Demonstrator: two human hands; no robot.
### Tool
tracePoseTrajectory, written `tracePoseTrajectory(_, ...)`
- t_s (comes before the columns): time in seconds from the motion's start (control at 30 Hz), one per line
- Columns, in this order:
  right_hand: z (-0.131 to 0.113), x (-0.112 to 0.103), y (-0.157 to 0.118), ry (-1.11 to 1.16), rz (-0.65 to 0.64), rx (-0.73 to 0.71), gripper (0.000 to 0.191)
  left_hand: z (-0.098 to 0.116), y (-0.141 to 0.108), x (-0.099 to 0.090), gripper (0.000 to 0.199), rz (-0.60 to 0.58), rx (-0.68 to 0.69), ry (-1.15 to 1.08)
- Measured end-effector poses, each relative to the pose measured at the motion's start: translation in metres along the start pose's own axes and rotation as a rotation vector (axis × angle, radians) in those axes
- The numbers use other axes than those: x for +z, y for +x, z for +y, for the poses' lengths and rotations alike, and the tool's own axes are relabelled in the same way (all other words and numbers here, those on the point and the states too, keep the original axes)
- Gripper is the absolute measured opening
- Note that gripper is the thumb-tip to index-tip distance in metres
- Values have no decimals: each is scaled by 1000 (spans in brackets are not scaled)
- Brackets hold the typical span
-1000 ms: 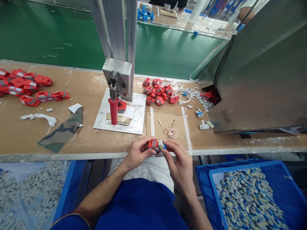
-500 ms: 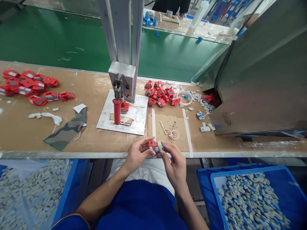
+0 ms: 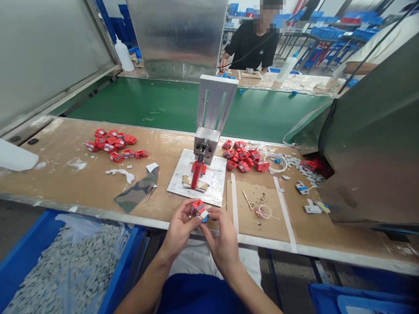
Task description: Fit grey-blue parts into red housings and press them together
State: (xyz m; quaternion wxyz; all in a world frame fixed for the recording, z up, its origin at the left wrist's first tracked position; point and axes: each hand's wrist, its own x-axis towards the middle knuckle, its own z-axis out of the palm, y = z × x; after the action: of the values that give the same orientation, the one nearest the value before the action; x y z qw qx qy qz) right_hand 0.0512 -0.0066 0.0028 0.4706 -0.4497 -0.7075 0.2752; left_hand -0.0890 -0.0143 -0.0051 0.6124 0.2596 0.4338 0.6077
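My left hand (image 3: 179,229) grips a red toy part (image 3: 197,206) with grey bands, over the table's front edge. My right hand (image 3: 222,233) pinches a small blue and white piece (image 3: 204,216) against the end of that red part. Just beyond my hands stands a press with a red handle (image 3: 197,175) on a white plate (image 3: 216,192). Another red part (image 3: 203,168) sits under the press. Piles of red parts lie to the right (image 3: 244,159) and left (image 3: 113,141) of it.
A camouflage cloth (image 3: 137,192) lies left of the press. On the right are a tape ring (image 3: 284,163), a small cup (image 3: 262,212) and loose grey pieces (image 3: 314,178). Blue bins (image 3: 131,244) stand below the table. A person (image 3: 253,46) is beyond the green belt (image 3: 163,102).
The view has lifted and swung left, bringing a person and a bottle into sight. The held red part is tilted differently, its blue and white end now facing down and right.
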Motion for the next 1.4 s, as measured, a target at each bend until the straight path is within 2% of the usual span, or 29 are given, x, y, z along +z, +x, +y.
tracePoseTrajectory(0.1, -5, 2, 24, -29, -161, -79, 21, 7, -1, -24, 53, 73, -43, -125)
tracePoseTrajectory(0.2, -3, 5, 57, 27, -204, -72, 39, 17, 0, -45, 56, 144, -13, -128)
tracePoseTrajectory(0.27, -6, 8, 78, 78, -229, -65, 44, 23, 2, -56, 58, 188, 20, -109)
tracePoseTrajectory(0.33, -17, 7, 94, 164, -280, -87, 42, 29, 5, -63, 60, 216, 51, -88)
tracePoseTrajectory(0.43, -46, -6, 109, 298, -393, -136, 37, 32, 12, -66, 60, 210, 83, -16)
tracePoseTrajectory(0.5, -67, -19, 118, 371, -461, -142, 42, 32, 21, -63, 57, 174, 132, 94)
tracePoseTrajectory(0.57, -83, -29, 128, 404, -459, -116, 49, 35, 32, -58, 52, 113, 213, 246)
tracePoseTrajectory(0.63, -95, -36, 143, 340, -354, -100, 43, 41, 46, -51, 45, 27, 313, 409)
tracePoseTrajectory(0.73, -103, -38, 173, 108, -80, -150, 18, 57, 69, -41, 36, -147, 458, 675)
tracePoseTrajectory(0.83, -102, -38, 207, -41, 74, -217, 13, 70, 91, -32, 32, -370, 542, 899)
tracePoseTrajectory(0.93, -96, -38, 231, -65, 79, -216, 20, 75, 111, -23, 29, -525, 608, 954)
tracePoseTrajectory(1.03, -92, -38, 239, -73, 60, -198, 21, 75, 125, -12, 31, -632, 663, 939)
tracePoseTrajectory(1.23, -90, -39, 239, -12, 21, -193, 19, 73, 139, 6, 29, -670, 652, 991)
tracePoseTrajectory(1.4, -88, -38, 239, -17, 25, -222, 21, 48, 137, 18, 31, -764, 587, 1068)
